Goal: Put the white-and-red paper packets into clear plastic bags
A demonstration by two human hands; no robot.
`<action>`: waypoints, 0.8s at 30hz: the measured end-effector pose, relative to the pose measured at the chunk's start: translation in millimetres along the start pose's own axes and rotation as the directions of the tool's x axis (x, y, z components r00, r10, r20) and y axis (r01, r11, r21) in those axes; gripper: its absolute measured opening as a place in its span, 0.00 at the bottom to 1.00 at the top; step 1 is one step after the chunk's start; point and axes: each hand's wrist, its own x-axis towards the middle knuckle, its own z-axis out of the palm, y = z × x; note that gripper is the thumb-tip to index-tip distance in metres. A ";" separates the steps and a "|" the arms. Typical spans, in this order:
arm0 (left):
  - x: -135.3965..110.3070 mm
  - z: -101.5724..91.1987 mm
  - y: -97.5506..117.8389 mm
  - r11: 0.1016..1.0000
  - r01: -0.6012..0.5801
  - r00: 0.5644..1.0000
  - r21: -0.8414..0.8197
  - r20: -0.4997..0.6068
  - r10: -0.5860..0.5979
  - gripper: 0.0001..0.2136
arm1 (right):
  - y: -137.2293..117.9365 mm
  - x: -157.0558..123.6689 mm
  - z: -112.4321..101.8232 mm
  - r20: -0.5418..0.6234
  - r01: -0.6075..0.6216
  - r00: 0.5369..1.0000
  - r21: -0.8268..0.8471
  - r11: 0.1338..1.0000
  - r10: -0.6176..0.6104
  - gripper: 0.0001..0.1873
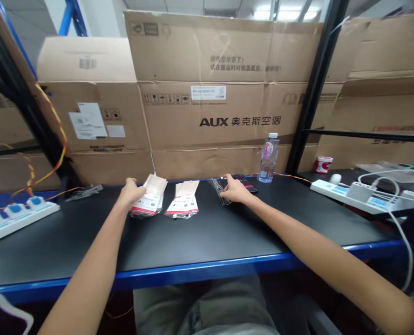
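My left hand [132, 191] is closed at the left edge of a stack of white packets with red lower bands [150, 197], its thumb touching the stack. Just to the right lies a second, similar stack of packets [182, 201], fanned a little and in clear wrapping. My right hand [234, 190] is bent down over a clear plastic wrapper with dark print [218, 188], its fingers closed on the wrapper's right side. Behind that hand a flat black packet [247, 182] lies on the table, partly hidden by the fingers.
The black table [165, 246] has a blue front edge. Large cardboard boxes [179, 121] stand along its back. A water bottle [268, 158] stands at back right. Power strips lie at left [21, 221] and right [353, 195], with loose cables. Crumpled clear plastic [84, 192] lies at back left.
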 end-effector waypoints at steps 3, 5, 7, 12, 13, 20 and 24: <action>-2.3 4.2 0.3 0.938 -0.062 0.998 0.341 0.034 0.053 0.25 | 0.1 2.3 -0.2 -0.005 0.004 1.000 0.062 0.998 -0.004 0.37; -10.6 8.7 9.7 0.895 -0.129 0.990 0.428 0.002 0.142 0.25 | -2.3 2.4 -1.1 -0.023 0.017 1.000 0.101 0.995 -0.015 0.30; -23.1 16.6 22.6 0.884 -0.272 0.960 0.379 0.041 0.277 0.22 | -8.2 0.5 -2.0 -0.047 0.052 0.998 0.127 0.991 -0.046 0.19; -52.8 48.3 43.7 0.836 -0.476 0.859 0.272 0.345 0.377 0.18 | -29.9 -12.2 0.2 -0.038 0.162 0.987 0.245 0.956 -0.158 0.07; -55.6 53.4 44.1 0.836 -0.476 0.855 0.274 0.369 0.365 0.20 | -33.4 -15.3 1.7 -0.020 0.178 0.984 0.275 0.945 -0.179 0.07; -54.6 49.5 38.4 0.968 -0.229 0.877 -0.104 0.409 0.252 0.21 | -44.1 -30.5 13.3 0.076 0.292 0.931 0.436 0.851 -0.358 0.08; -54.2 46.5 43.7 0.905 -0.020 0.914 -0.424 0.359 0.189 0.15 | -49.6 -36.6 13.3 0.080 0.325 0.910 0.469 0.821 -0.406 0.08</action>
